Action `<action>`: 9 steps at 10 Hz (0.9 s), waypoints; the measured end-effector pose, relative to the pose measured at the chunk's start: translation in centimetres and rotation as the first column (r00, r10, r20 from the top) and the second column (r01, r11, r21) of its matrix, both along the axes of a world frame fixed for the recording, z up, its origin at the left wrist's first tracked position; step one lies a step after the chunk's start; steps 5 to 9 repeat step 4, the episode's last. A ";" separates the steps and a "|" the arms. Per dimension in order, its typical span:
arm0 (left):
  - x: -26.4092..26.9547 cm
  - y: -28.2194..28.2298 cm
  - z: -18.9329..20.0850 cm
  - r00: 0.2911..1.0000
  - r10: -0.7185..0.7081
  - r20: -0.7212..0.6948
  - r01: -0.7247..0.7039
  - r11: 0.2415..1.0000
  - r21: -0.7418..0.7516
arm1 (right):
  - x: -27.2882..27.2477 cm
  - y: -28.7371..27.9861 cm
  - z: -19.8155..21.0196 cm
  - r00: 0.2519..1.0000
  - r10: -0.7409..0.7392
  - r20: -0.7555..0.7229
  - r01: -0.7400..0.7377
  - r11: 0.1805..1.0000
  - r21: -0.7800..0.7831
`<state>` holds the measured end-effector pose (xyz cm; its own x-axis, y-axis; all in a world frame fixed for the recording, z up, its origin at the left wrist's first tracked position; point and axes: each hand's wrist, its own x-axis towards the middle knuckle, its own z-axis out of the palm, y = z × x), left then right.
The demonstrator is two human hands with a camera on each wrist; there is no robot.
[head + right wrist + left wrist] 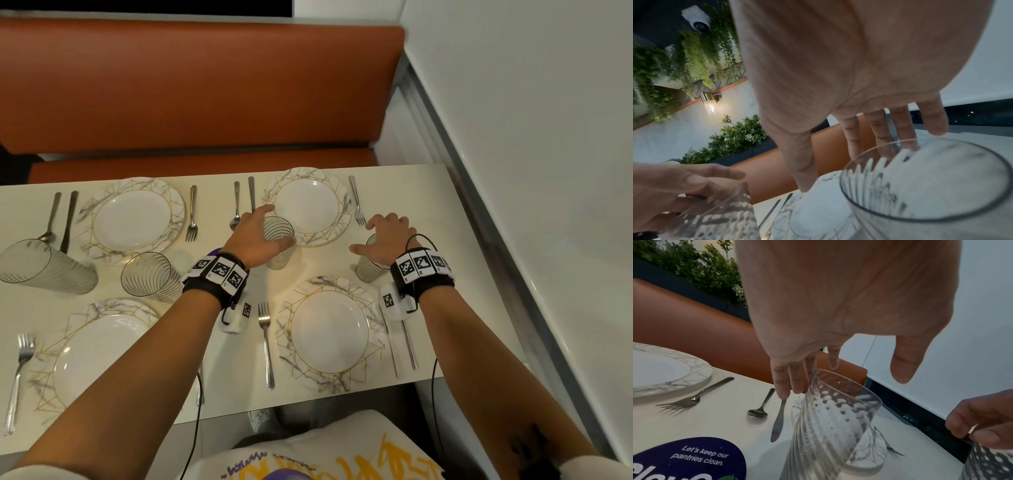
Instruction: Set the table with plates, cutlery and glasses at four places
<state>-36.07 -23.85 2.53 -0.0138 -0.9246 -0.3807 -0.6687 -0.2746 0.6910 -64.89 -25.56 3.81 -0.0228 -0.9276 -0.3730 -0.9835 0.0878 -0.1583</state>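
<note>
Ribbed glasses stand upright on the white table, one beside the far right plate and another just beyond the near right plate. The left hand hovers spread over the first, fingers straight; the right hand hangs spread above the second. Two more glasses stand at the left.

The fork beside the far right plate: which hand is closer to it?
Right. The right hand hovers beside the fork, fingertips near its tines; the left hand is across the plate, over a glass.
</note>
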 end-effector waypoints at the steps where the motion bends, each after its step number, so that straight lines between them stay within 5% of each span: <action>1: 1.1 0.8 0.8 0.998 0.050 -0.036 -0.051 0.998 -0.032 | 1.2 0.3 1.3 0.998 0.027 0.049 -0.023 0.996 -0.091; 4: 5.0 5.7 1.4 0.996 0.089 -0.011 -0.089 0.970 -0.226 | 6.8 4.1 1.1 0.925 0.109 0.365 0.018 0.945 -0.328; 9: 5.0 5.7 1.4 0.996 0.089 -0.011 -0.089 0.970 -0.226 | 6.8 4.1 1.1 0.925 0.109 0.365 0.018 0.945 -0.328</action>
